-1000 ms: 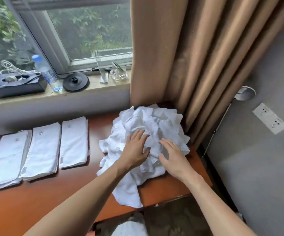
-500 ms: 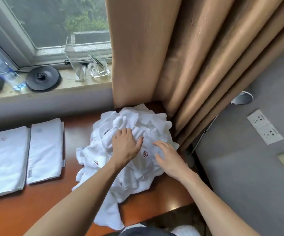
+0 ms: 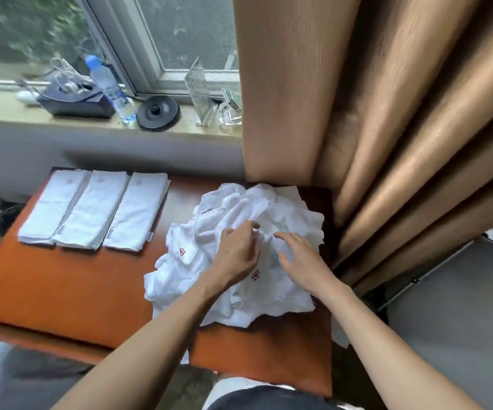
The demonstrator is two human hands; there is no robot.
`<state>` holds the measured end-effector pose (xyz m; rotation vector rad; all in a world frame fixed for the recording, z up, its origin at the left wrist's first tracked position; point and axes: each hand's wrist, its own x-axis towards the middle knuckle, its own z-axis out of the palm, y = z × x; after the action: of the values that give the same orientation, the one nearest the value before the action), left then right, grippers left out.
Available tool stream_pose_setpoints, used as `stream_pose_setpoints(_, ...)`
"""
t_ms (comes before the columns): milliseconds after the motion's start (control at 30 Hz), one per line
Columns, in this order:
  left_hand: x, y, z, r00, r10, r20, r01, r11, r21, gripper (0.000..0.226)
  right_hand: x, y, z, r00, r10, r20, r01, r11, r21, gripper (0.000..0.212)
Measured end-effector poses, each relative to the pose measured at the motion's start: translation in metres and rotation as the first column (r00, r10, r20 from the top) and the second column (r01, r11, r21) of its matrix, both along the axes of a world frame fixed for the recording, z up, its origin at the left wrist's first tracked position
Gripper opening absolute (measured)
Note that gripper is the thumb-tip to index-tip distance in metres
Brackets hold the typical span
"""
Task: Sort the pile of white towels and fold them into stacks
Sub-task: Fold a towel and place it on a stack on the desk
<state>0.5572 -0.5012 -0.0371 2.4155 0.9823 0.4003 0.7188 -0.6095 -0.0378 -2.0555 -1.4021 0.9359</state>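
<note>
My left grip [image 3: 236, 253] pinched a fold atop the towel pile [image 3: 283, 208], which lay at the 3 o'clock side of the counter [image 3: 61, 291]. My right grip [image 3: 303, 261] rested on it, wide and loose. Three folded stacks [image 3: 91, 208] sat at 10 o'clock.

**Camera Configuration**

Single head-worn wide-angle view. It faces forward and steeply down, close above the table [image 3: 61, 291], with the towel pile [image 3: 286, 208] near frame centre. The upper field takes in the window sill [image 3: 17, 110] and curtain [image 3: 298, 84].
</note>
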Motion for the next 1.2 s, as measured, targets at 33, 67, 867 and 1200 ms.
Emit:
stream_pose_setpoints(33,0.001,-0.003,0.005,0.999,0.046,0.016,-0.045,0.998,-0.052,0.023,0.006,0.006,0.001,0.999,0.037,-0.013,-0.037,0.999,0.008,0.049)
stream_pose_setpoints(67,0.001,-0.003,0.009,0.993,0.111,0.032,-0.106,0.985,-0.136,0.021,0.009,0.012,0.003,0.997,0.075,-0.028,-0.075,0.997,0.019,0.05)
stream_pose_setpoints(867,0.008,-0.032,0.036,0.8,0.558,0.222,-0.401,0.771,-0.495,0.025,0.003,0.031,0.01,0.951,0.085,-0.297,-0.084,0.996,0.017,0.033)
stream_pose_setpoints(1200,-0.009,-0.013,0.02,0.922,0.361,0.144,-0.309,0.906,-0.289,0.022,0.0,0.046,0.008,0.993,-0.003,-0.119,0.01,0.998,0.058,0.014)
